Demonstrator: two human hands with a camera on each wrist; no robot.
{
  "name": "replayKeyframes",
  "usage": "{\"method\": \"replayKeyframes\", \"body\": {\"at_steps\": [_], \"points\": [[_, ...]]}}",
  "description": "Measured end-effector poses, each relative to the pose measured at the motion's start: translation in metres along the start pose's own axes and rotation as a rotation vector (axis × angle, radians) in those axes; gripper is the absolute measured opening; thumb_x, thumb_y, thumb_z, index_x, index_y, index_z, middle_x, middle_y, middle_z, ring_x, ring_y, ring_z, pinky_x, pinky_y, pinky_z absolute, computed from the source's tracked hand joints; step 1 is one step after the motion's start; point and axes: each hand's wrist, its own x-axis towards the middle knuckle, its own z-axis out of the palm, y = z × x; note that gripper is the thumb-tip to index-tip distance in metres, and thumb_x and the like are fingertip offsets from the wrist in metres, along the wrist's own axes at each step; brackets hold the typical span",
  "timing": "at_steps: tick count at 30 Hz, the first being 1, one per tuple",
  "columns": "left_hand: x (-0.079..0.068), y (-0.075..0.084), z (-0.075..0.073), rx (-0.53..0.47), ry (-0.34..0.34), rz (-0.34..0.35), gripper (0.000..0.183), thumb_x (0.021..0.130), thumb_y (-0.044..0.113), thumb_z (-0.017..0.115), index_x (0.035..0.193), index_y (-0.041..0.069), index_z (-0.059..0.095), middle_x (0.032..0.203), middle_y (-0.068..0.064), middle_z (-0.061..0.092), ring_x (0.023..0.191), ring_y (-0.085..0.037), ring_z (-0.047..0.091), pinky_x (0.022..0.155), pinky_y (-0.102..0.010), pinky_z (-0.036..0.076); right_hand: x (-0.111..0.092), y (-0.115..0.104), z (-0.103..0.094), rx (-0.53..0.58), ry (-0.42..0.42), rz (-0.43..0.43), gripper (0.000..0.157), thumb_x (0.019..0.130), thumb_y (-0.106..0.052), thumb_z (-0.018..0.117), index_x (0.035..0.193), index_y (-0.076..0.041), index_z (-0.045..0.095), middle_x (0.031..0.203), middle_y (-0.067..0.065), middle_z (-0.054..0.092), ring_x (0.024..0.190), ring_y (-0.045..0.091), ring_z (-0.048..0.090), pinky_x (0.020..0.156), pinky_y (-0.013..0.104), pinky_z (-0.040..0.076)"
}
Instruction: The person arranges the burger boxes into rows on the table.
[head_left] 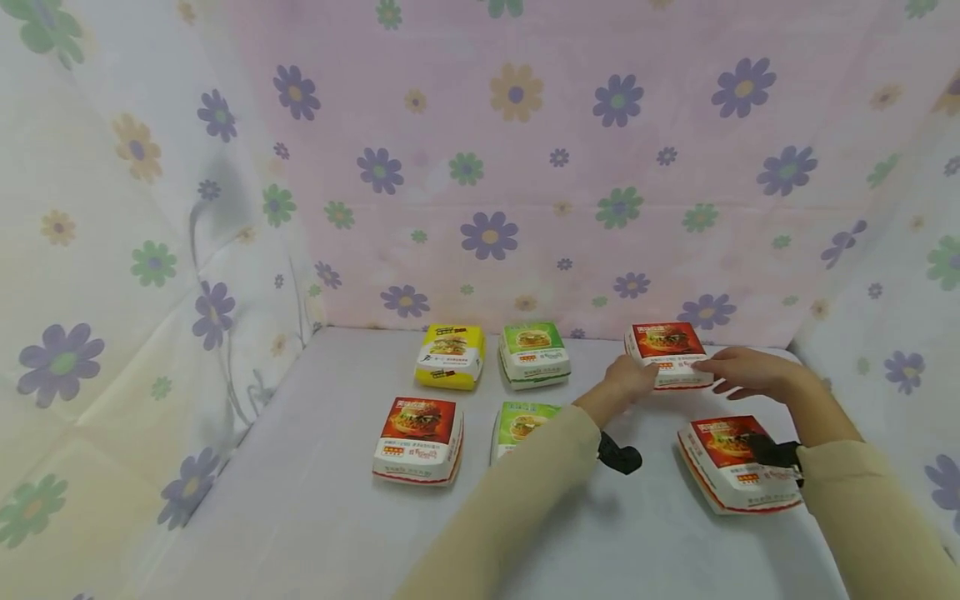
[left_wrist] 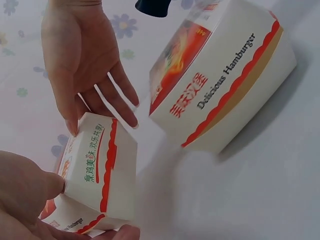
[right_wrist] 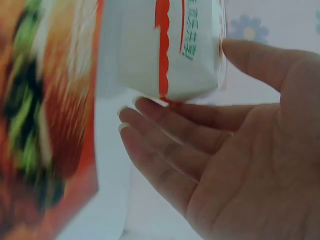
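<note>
A red and white hamburger box (head_left: 666,342) stands at the back right of the table in the head view. My left hand (head_left: 632,380) grips its left side, thumb on the top edge and fingertips underneath in the left wrist view. At its right corner, my right hand (head_left: 750,372) touches the lid edge with the thumb. The right fingers (right_wrist: 165,150) stretch out nearly straight beside and below that corner. Nearer to me, under the right wrist, lies another red hamburger box (head_left: 738,467), partly covered by a black wrist strap.
A yellow box (head_left: 450,358) and a green box (head_left: 534,354) stand along the back. In front are a red box (head_left: 417,442) and a second green box (head_left: 517,423), partly hidden by my left sleeve. Flowered cloth (head_left: 487,167) hangs behind and at both sides of the table.
</note>
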Motion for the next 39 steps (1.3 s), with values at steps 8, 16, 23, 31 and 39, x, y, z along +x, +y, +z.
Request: {"method": "replayKeyframes", "body": {"at_steps": [8, 16, 23, 31, 39], "points": [[0.006, -0.004, -0.026, -0.026, -0.039, 0.065, 0.043, 0.104, 0.038, 0.059, 0.131, 0.003, 0.059, 0.103, -0.007, 0.063, 0.093, -0.021, 0.058, 0.091, -0.044, 0.054, 0.007, -0.031, 0.020, 0.154, 0.103, 0.007, 0.064, 0.109, -0.036, 0.045, 0.138, 0.021, 0.038, 0.133, 0.035, 0.052, 0.118, 0.043, 0.053, 0.108, 0.058, 0.044], [0.015, -0.016, -0.042, -0.087, -0.085, 0.111, 0.043, 0.106, 0.034, 0.056, 0.132, -0.001, 0.058, 0.116, -0.012, 0.064, 0.112, -0.026, 0.059, 0.105, -0.050, 0.047, 0.028, -0.035, 0.039, 0.250, 0.174, 0.023, 0.062, 0.109, -0.033, 0.044, 0.137, 0.022, 0.039, 0.133, 0.033, 0.052, 0.119, 0.041, 0.052, 0.111, 0.058, 0.040], [0.022, -0.023, -0.047, -0.084, -0.086, 0.067, 0.049, 0.105, 0.036, 0.057, 0.138, -0.001, 0.053, 0.118, -0.013, 0.061, 0.116, -0.028, 0.057, 0.108, -0.054, 0.044, 0.035, -0.038, 0.049, 0.291, 0.199, 0.013, 0.062, 0.110, -0.032, 0.042, 0.140, 0.023, 0.037, 0.135, 0.035, 0.051, 0.125, 0.045, 0.049, 0.112, 0.059, 0.039], [0.014, -0.025, -0.049, -0.055, -0.084, 0.063, 0.047, 0.105, 0.036, 0.058, 0.135, -0.001, 0.056, 0.116, -0.013, 0.063, 0.114, -0.028, 0.058, 0.107, -0.053, 0.045, 0.036, -0.038, 0.057, 0.316, 0.219, 0.011, 0.064, 0.110, -0.035, 0.041, 0.141, 0.021, 0.037, 0.137, 0.034, 0.050, 0.127, 0.046, 0.047, 0.113, 0.058, 0.038], [0.009, -0.026, -0.048, 0.008, -0.042, 0.050, 0.049, 0.105, 0.037, 0.058, 0.136, 0.000, 0.054, 0.116, -0.012, 0.062, 0.113, -0.027, 0.057, 0.105, -0.050, 0.046, 0.039, -0.038, 0.063, 0.351, 0.221, -0.008, 0.065, 0.110, -0.036, 0.042, 0.141, 0.021, 0.039, 0.135, 0.033, 0.054, 0.123, 0.044, 0.049, 0.113, 0.058, 0.039]]}}
